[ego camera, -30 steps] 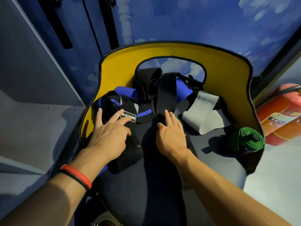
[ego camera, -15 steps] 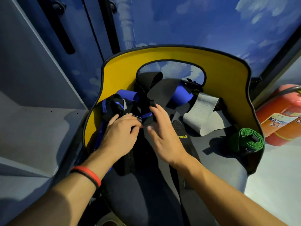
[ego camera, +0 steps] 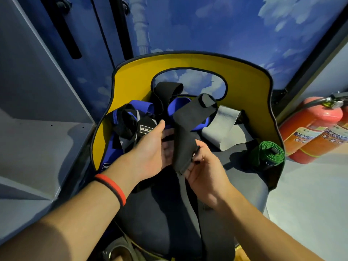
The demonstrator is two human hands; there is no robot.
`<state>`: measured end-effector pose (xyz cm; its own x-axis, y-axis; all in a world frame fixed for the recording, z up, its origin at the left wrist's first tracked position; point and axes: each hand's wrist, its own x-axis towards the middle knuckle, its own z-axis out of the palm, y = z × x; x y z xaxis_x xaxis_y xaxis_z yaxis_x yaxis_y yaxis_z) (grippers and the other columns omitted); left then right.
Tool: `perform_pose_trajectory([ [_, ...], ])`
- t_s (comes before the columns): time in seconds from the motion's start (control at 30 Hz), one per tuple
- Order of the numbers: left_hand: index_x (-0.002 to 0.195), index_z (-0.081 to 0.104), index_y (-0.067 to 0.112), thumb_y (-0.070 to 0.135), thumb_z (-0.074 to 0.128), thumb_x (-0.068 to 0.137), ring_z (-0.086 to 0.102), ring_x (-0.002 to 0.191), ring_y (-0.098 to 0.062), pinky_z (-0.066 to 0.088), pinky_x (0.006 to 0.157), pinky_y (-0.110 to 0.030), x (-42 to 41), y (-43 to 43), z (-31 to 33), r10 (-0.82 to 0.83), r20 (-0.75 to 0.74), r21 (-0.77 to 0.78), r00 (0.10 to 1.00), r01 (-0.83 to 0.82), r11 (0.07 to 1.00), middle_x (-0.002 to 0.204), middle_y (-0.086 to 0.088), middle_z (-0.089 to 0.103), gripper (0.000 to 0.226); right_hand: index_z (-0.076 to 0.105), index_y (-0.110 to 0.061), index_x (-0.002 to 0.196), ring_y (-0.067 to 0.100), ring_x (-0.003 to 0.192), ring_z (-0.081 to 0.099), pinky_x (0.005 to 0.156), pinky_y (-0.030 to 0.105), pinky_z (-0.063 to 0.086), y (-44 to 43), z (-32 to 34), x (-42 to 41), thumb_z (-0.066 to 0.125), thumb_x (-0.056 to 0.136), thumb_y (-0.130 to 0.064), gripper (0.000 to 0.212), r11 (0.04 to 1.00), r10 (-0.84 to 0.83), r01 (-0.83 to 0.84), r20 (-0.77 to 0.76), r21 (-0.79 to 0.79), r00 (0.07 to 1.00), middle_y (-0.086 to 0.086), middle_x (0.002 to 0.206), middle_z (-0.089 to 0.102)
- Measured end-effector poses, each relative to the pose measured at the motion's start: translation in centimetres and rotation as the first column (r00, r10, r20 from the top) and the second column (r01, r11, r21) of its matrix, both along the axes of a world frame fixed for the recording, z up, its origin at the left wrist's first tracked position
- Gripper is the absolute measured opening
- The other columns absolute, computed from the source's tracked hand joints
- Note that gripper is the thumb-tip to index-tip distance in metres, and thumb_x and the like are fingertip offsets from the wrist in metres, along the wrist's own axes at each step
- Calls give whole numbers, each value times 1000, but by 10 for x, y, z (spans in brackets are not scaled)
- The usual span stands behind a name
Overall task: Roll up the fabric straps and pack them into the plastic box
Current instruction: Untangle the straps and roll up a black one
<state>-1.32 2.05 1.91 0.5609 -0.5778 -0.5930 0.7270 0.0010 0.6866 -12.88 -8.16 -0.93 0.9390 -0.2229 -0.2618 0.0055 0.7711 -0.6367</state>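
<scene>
Fingers, right: on your right hand [ego camera: 206, 168] they are curling in and pinching the lower edge of the black strap [ego camera: 185, 132], with the thumb lying on the near side.
Fingers, left: your left hand [ego camera: 148, 147] is lying palm-in against that strap's left side. Its fingers [ego camera: 168, 134] are staying fairly straight and reaching behind the fabric, and the thumb is standing apart and pointing up. You cannot tell how firmly they are pressing.
Head view, held strap: it is hanging between your two hands above the seat. Its far end is rising toward the backrest and curling over at the tip, and its near end is trailing down across the seat toward you.
Yellow-backed chair [ego camera: 131, 81]: the backrest is curving round the pile, and the dark seat is carrying all the straps.
Loose pile: a labelled black strap [ego camera: 146, 128] is lying just left of your left thumb, with blue straps [ego camera: 140, 107] tangling around it. A black loop [ego camera: 166, 91] is standing up at the back. A grey strap [ego camera: 222, 127] is lying just right of the one you are holding.
Rolled green strap [ego camera: 267, 153]: it is sitting at the seat's right edge, well apart from your hands.
Red-and-black wristband [ego camera: 113, 187]: it is circling your left wrist.
Red fire extinguishers [ego camera: 310, 129]: two are sitting just right of the chair.
</scene>
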Motion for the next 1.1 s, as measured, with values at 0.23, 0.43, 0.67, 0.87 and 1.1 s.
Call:
perform_pose_trajectory([
  [0.23,125,67,20,-1,61,95,72,109,-27,61,84,-37,-14,1,7,-94,155,-3,983,96,995,118,-15,74,38,73,-10,84,23,90,66,98,42,51,-27,-4,-22,41,73,-5,34,900,275,-330,-218,-284,936,13,93,69],
  [0.43,114,75,30,-5,79,75,66,98,4,50,96,-16,-43,8,-9,-479,559,345,677,335,877,121,5,65,53,71,-13,125,29,104,67,98,43,46,-69,-11,-19,49,96,-61,60,973,100,-163,-337,-164,936,12,115,71],
  [0.67,103,73,42,5,70,86,55,110,-1,43,94,-13,-83,-1,-57,-674,642,506,365,460,730,126,29,45,40,68,-19,125,19,101,74,99,40,56,-74,-18,-17,82,83,-36,47,795,0,-302,-498,-526,867,3,110,78],
  [0.87,73,66,35,2,68,84,58,84,1,49,81,-24,-69,-12,-66,-668,669,566,326,359,742,102,19,55,36,72,-29,100,-4,81,66,81,18,49,-69,-20,-17,77,88,-40,17,397,8,-465,-503,-791,864,-12,89,74],
  [1.1,104,62,36,2,65,81,60,97,4,44,86,-13,-40,-29,-67,-557,710,539,431,178,823,113,18,65,41,70,-15,102,31,92,73,86,46,57,-75,-47,-32,55,100,-21,17,804,-242,-34,-379,-594,893,13,97,76],
])
